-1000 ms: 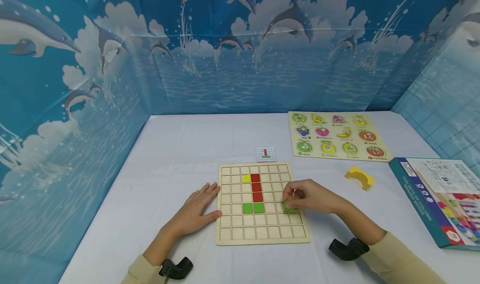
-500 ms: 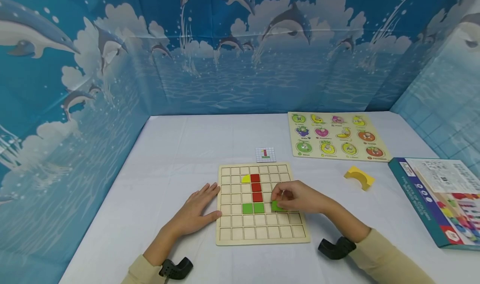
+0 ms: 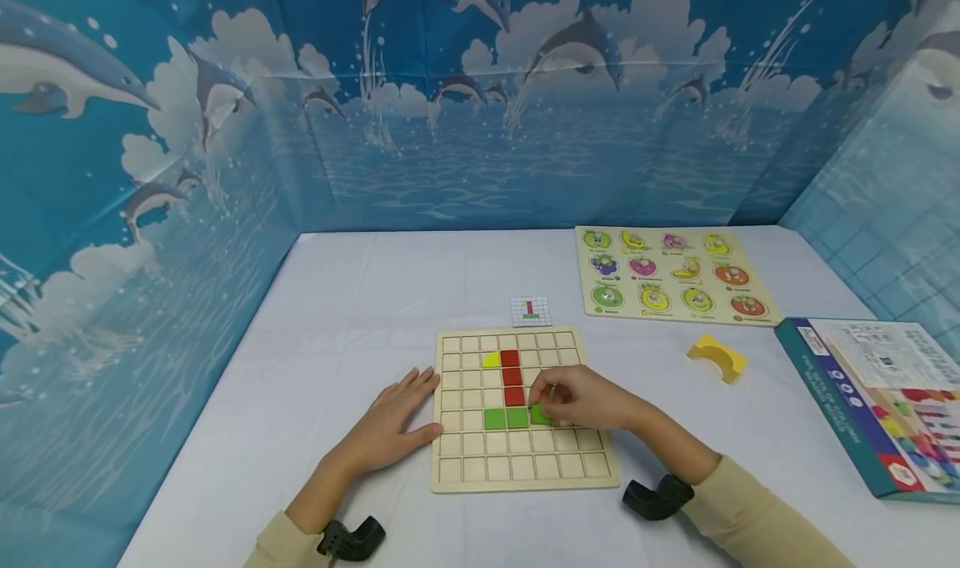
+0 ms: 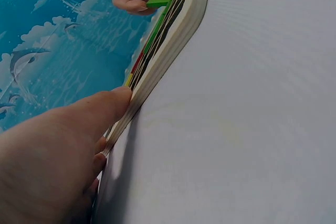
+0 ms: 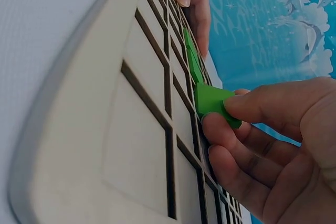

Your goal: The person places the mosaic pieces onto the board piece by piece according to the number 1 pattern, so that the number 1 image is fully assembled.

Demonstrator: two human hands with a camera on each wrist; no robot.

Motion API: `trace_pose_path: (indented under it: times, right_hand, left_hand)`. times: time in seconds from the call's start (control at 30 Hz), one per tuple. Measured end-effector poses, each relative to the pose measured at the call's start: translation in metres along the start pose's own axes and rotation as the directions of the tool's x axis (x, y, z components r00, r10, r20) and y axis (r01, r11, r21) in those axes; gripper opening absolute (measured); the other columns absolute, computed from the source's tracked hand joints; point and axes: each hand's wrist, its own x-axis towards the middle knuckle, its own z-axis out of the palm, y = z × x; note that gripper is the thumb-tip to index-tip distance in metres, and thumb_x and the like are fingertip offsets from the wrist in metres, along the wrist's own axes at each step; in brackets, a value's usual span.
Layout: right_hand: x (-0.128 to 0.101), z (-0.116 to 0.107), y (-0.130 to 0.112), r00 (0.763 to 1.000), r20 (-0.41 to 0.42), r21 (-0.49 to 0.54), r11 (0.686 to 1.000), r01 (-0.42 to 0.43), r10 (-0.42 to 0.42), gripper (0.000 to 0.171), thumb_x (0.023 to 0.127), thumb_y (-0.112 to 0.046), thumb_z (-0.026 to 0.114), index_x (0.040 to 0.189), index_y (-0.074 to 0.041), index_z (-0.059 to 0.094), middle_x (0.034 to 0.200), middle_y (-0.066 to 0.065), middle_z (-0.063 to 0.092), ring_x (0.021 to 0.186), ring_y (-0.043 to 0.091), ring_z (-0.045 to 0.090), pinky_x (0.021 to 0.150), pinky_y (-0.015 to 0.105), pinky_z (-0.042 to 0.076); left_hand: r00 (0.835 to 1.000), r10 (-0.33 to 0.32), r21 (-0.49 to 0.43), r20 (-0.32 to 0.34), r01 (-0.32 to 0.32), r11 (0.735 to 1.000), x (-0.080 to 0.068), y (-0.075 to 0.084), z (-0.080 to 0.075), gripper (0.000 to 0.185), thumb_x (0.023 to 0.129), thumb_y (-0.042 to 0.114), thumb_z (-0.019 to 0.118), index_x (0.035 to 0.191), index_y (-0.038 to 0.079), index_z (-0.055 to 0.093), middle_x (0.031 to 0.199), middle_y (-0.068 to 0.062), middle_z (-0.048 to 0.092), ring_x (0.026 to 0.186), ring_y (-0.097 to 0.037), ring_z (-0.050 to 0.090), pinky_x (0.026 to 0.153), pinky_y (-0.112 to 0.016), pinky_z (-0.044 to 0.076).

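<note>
Tablecloth [image 3: 337,318] white, dolphin backdrop [image 3: 450,92] behind, grid board [image 3: 525,468] central

The pale wooden grid board [image 3: 525,468] looks matt, its cut edge [image 4: 168,51] showing thin layers like plywood. The small green square tile [image 5: 212,100] has a smooth, painted, faintly satin face. The desk [image 3: 360,301] wears a white, matt cloth. The blue box with printed lid [image 3: 862,384] looks like glossy cardboard. The dolphin-printed backdrop [image 3: 225,134] is creased, slightly shiny sheeting.
</note>
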Motion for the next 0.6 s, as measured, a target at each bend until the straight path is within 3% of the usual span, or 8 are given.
trace_pose_path:
  times: [0.3, 0.6]
  right_hand:
    - [0.0013, 0.0034, 0.0014, 1.000, -0.010, -0.042, 0.999, -0.013, 0.013, 0.014, 0.089, 0.000, 0.066, 0.097, -0.010, 0.069, 0.089, -0.001, 0.064, 0.067, 0.011, 0.055, 0.060, 0.023, 0.049]
    - [-0.0030, 0.0060, 0.0020, 0.998, -0.055, -0.147, 0.989, 0.030, -0.039, 0.015, 0.089, -0.001, 0.068, 0.097, -0.013, 0.071, 0.091, -0.002, 0.063, 0.075, 0.010, 0.052, 0.066, 0.024, 0.047]
  left_hand:
    - [1.000, 0.005, -0.001, -0.006, -0.005, 1.000, -0.0010, -0.0016, 0.0008, 0.075, 0.094, 0.048, 0.059, 0.154, 0.011, 0.032, 0.159, -0.005, 0.025, 0.147, -0.026, 0.014, 0.116, -0.053, 0.012]
    - [1.000, 0.001, -0.002, -0.003, -0.001, 1.000, -0.0007, -0.0003, 0.0011, 0.075, 0.094, 0.047, 0.059, 0.154, 0.011, 0.032, 0.159, -0.006, 0.025, 0.147, -0.026, 0.014, 0.116, -0.053, 0.012]
